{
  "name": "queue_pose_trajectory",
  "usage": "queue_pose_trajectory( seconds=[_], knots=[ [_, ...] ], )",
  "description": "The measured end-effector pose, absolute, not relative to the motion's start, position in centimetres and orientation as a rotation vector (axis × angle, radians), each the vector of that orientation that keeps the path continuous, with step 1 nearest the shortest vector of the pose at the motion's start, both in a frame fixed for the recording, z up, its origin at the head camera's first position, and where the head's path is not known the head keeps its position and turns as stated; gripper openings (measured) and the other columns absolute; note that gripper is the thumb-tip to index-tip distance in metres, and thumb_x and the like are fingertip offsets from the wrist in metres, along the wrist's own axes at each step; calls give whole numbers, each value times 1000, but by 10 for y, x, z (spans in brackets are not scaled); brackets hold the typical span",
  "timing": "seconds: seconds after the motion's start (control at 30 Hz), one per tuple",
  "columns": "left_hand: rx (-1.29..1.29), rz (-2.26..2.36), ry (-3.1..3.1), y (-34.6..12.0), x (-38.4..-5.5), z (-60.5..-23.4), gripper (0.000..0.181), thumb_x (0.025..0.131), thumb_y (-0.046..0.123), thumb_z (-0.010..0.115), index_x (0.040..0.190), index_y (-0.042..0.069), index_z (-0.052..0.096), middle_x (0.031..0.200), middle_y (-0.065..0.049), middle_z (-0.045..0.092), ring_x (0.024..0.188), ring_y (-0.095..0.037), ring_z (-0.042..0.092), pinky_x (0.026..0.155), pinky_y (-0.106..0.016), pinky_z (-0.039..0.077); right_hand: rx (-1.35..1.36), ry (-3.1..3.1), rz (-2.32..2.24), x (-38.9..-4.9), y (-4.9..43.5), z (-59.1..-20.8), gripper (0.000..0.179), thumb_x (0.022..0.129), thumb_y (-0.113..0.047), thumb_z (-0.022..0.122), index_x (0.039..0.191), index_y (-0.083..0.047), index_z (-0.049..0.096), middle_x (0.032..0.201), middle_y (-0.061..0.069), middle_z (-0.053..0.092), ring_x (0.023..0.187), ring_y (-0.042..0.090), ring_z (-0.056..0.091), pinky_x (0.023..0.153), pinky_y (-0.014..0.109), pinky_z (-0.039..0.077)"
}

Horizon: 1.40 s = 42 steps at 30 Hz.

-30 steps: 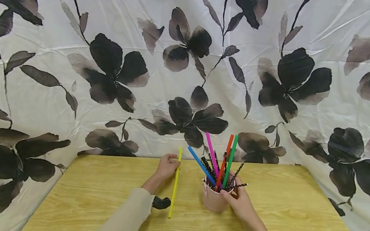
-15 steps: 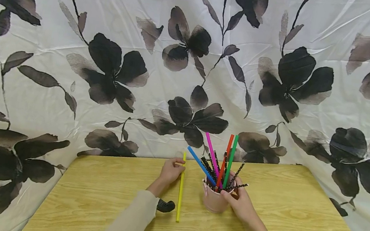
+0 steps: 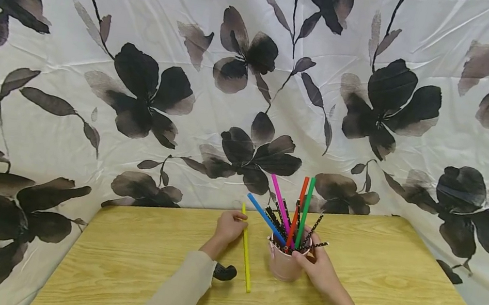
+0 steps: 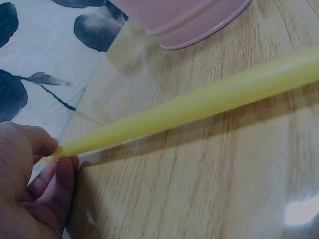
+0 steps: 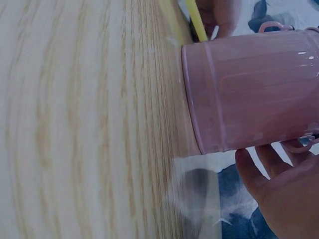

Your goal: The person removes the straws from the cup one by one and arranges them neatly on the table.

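Note:
In the head view my left hand (image 3: 229, 227) pinches a yellow straw (image 3: 246, 262) near its far end, left of a small pink metal bucket (image 3: 283, 269). The left wrist view shows thumb and fingertips closed on the straw (image 4: 199, 104), which stretches just over the table with a shadow below. My right hand (image 3: 320, 271) holds the bucket by its right side, thumb at the front of the rim. The bucket stands upright on the table. Blue (image 3: 265, 217), magenta (image 3: 280, 199), red (image 3: 297, 212) and green (image 3: 305, 208) straws lean in it, among several black dotted straws (image 3: 314, 227).
The light wooden table (image 3: 140, 258) ends at a white cloth (image 3: 304, 129) with dark flower prints, which hangs behind and at both sides. Black wrist devices (image 3: 225, 273) show by both sleeves.
My left hand has shifted to the right with the yellow straw. The straw's near end has swung right toward the bucket, so it now slants. My right hand and the bucket have stayed put.

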State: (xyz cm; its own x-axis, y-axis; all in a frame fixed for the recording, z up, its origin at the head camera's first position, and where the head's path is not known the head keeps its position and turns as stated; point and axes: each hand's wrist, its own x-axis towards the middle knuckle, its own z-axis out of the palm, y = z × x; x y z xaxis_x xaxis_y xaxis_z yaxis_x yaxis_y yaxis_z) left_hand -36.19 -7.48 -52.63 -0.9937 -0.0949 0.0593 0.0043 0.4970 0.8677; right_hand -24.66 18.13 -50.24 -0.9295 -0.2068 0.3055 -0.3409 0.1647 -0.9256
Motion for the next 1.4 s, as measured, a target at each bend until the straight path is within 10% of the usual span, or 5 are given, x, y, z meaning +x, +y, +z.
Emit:
queue_pose_trajectory(
  seconds=[1.4],
  knots=[
    [-185,-1458,-2726,-80,-363,-535,18,80,9,78,96,2,74,75,-1,65,66,-13,57,63,-29,52,540,-2329,1857,-249,182,-506,65,96,-10,61,151,-9,28,147,24,38,132,43,37,99,61,38]
  ],
)
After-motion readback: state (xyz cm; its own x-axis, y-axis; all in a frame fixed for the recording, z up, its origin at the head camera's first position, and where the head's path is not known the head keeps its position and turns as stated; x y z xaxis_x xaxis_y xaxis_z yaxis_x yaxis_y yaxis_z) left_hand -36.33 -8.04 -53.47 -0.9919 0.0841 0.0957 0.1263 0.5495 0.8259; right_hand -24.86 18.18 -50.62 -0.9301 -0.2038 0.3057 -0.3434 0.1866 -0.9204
